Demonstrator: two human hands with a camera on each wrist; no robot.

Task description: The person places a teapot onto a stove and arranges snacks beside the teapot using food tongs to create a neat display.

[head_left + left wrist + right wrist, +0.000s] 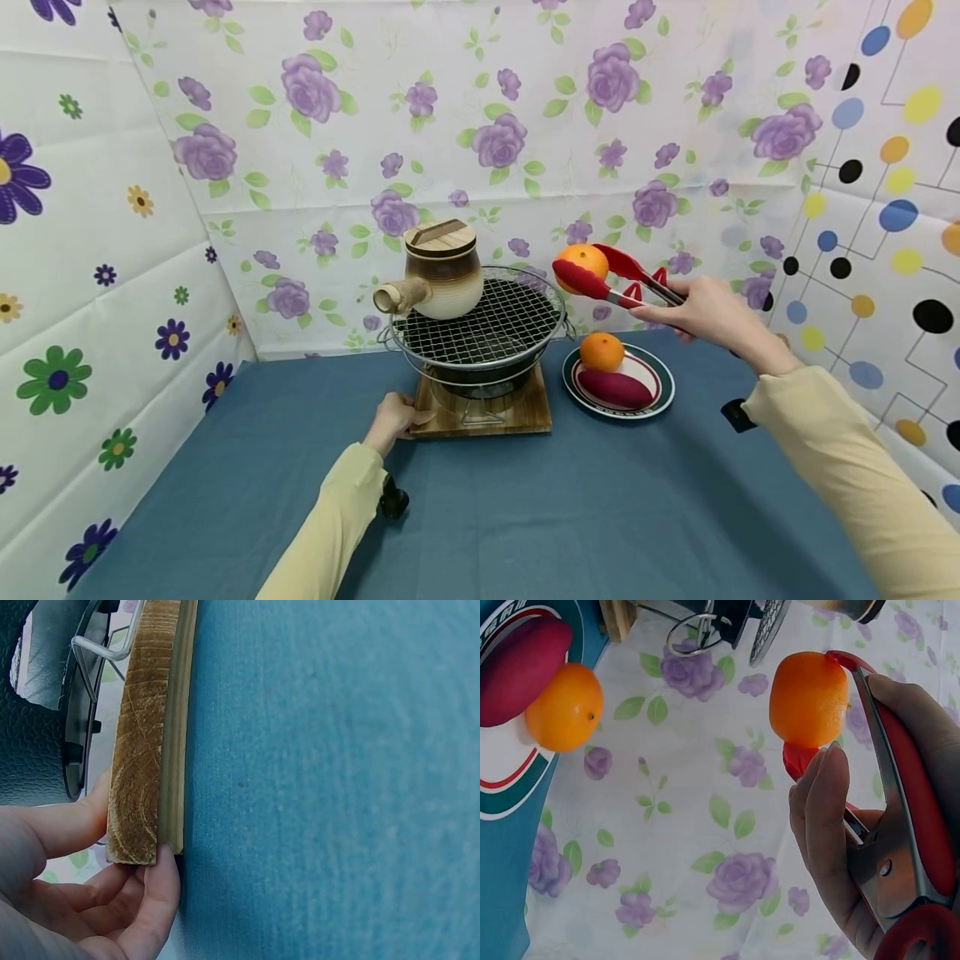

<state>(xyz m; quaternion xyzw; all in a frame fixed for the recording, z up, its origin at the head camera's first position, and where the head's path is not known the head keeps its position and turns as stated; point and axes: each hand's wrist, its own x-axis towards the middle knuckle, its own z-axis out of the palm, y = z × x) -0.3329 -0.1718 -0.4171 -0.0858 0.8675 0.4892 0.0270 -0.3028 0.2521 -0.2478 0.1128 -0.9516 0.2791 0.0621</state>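
Note:
My right hand [708, 312] grips a pair of red-tipped metal tongs [592, 282]. Between the tips of the tongs is an orange [583, 265], held in the air to the right of a round wire grill rack [517, 312]. The right wrist view shows the same orange [808, 699] pinched by the red tips. My left hand [393, 414] holds the front left corner of a wooden board [525, 417] under the stove, thumb above and fingers at its edge, as the left wrist view shows on the board's side [142, 750].
A clay teapot [450, 283] with a wooden lid and side handle stands on the rack's left part. Right of the board, a plate [663, 375] bears another orange [602, 352] and a purple sweet potato [617, 389]. Patterned cloth walls rise behind the blue table [525, 517].

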